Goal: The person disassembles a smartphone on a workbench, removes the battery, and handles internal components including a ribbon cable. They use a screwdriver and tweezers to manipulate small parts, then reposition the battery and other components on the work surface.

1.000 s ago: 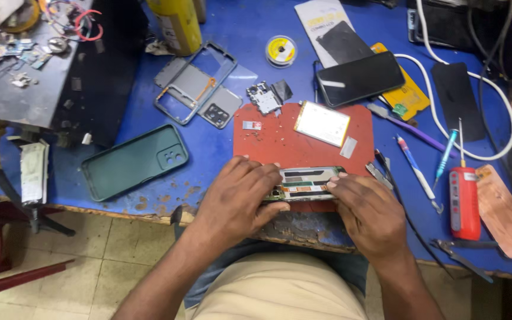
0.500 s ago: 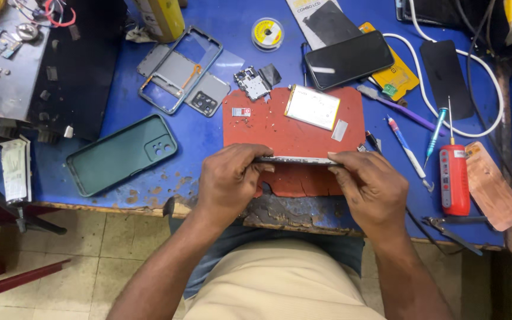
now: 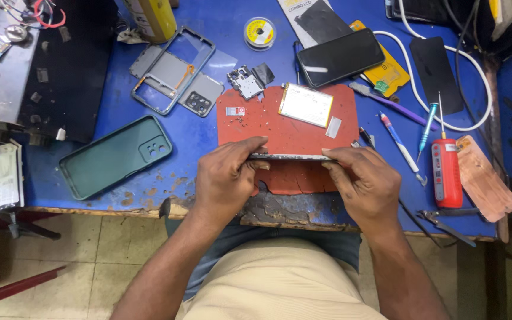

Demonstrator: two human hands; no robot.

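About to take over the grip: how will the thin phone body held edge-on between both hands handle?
The phone body looks thin and flat, so probably light but apt to flex or crack if twisted. The left hand and right hand pinch only its ends, so its narrow edges may slip. Released over the red mat, it would likely fall flat rather than roll.

A phone repair workshop, by every sign. Worn blue tabletop (image 3: pixel 208 142) with chipped paint along the front edge, covered by a red work mat (image 3: pixel 291 127). Scattered across it: a bare phone frame (image 3: pixel 170 71), a small circuit board (image 3: pixel 245 83), a loose battery (image 3: pixel 306 105), a green phone case (image 3: pixel 117 156), a dark phone (image 3: pixel 340 57), screwdrivers (image 3: pixel 428 127), a roll of solder wire (image 3: pixel 259 32) and a white cable (image 3: pixel 440 59).
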